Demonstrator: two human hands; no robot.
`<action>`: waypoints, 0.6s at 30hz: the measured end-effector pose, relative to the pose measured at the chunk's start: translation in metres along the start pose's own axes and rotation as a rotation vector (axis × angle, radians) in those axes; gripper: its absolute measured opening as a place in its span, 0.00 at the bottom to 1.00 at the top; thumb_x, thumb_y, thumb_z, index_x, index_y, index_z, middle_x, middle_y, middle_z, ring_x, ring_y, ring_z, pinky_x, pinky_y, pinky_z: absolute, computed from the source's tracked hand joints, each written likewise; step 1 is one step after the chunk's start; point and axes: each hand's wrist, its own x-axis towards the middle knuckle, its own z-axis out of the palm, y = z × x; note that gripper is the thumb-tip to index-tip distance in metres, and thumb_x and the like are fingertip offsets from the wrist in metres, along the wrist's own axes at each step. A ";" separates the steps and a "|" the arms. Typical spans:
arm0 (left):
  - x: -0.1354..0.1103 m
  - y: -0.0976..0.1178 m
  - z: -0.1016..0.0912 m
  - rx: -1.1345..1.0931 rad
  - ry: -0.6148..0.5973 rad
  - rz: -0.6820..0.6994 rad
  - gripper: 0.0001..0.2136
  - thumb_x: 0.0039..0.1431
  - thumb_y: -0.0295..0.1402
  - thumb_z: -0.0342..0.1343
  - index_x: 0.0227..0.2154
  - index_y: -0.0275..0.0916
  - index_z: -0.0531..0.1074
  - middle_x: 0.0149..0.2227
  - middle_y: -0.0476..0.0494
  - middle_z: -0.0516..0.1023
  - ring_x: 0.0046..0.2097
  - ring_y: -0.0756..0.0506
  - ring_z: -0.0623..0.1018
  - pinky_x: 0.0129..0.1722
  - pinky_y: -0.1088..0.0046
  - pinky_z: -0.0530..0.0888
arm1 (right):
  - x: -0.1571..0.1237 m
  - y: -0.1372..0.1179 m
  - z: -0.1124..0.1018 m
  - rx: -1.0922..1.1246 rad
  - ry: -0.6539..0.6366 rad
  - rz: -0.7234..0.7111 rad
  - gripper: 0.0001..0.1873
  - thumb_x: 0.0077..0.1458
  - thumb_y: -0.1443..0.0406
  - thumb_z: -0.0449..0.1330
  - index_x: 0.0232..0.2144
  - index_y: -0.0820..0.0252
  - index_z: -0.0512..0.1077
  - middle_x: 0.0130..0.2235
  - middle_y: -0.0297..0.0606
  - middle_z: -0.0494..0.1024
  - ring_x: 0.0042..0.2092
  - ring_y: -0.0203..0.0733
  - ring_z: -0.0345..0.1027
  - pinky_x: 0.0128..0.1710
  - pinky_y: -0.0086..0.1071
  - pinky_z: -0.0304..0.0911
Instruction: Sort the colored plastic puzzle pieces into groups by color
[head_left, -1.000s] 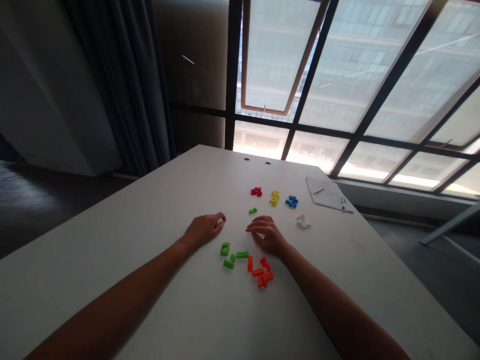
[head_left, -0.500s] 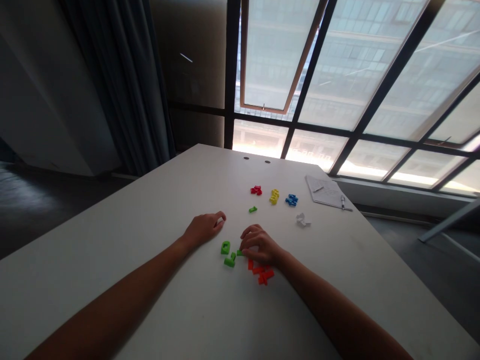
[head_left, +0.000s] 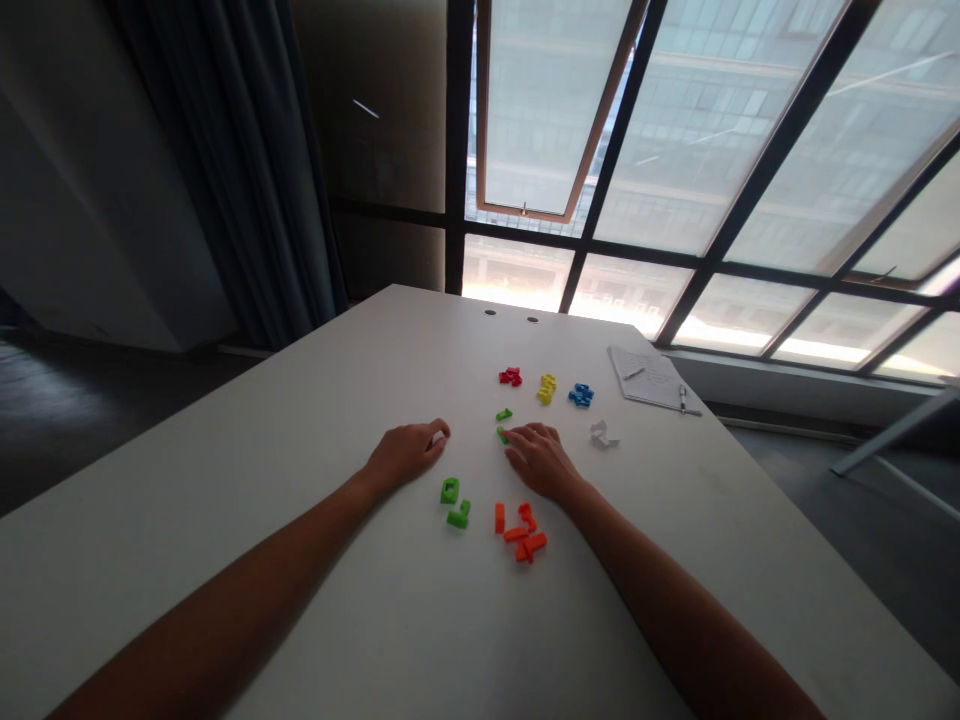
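My left hand point(head_left: 409, 451) rests on the white table, loosely curled with a gap between thumb and forefinger and nothing in it. Farther right, my right hand point(head_left: 541, 458) lies low over the table, fingers stretched and thumb apart; a fingertip touches a small green block point(head_left: 502, 436). Just beyond that block lies another green piece point(head_left: 504, 414). Nearer to me are a green block with a hole point(head_left: 449, 490) and a green angled piece point(head_left: 459, 516). Beside them, below my right hand, several orange-red blocks point(head_left: 517, 535) lie in a loose group.
Farther back sit small groups of red blocks point(head_left: 511, 377), yellow blocks point(head_left: 547, 389) and blue blocks point(head_left: 580, 395). White pieces point(head_left: 601, 436) lie right of my right hand. Sheets of paper point(head_left: 649, 378) with a pen point(head_left: 683, 399) are near the table's right edge.
My right hand has moved away from me with a green block, from beside the orange-red blocks to near the far green piece. Its fingers have straightened. My left hand stays put.
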 end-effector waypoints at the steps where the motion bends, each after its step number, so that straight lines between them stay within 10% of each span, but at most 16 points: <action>1: 0.000 0.000 0.000 0.001 -0.001 0.001 0.12 0.67 0.41 0.47 0.46 0.50 0.73 0.35 0.49 0.81 0.34 0.45 0.78 0.32 0.72 0.63 | 0.000 0.001 0.001 -0.036 -0.024 0.047 0.23 0.68 0.59 0.53 0.63 0.54 0.67 0.58 0.45 0.74 0.59 0.51 0.62 0.59 0.45 0.53; 9: 0.001 0.001 -0.001 0.007 -0.014 -0.009 0.13 0.67 0.41 0.46 0.46 0.50 0.73 0.35 0.49 0.81 0.35 0.44 0.79 0.32 0.72 0.65 | 0.001 -0.003 0.003 -0.105 -0.083 0.149 0.33 0.67 0.56 0.53 0.70 0.55 0.52 0.60 0.47 0.69 0.60 0.52 0.60 0.61 0.45 0.52; 18: 0.000 0.002 -0.003 -0.006 -0.027 -0.012 0.14 0.67 0.42 0.46 0.47 0.49 0.74 0.35 0.48 0.81 0.35 0.44 0.78 0.35 0.72 0.67 | 0.000 -0.002 0.005 -0.075 -0.025 0.132 0.25 0.66 0.60 0.55 0.63 0.57 0.65 0.54 0.49 0.73 0.55 0.51 0.64 0.57 0.45 0.57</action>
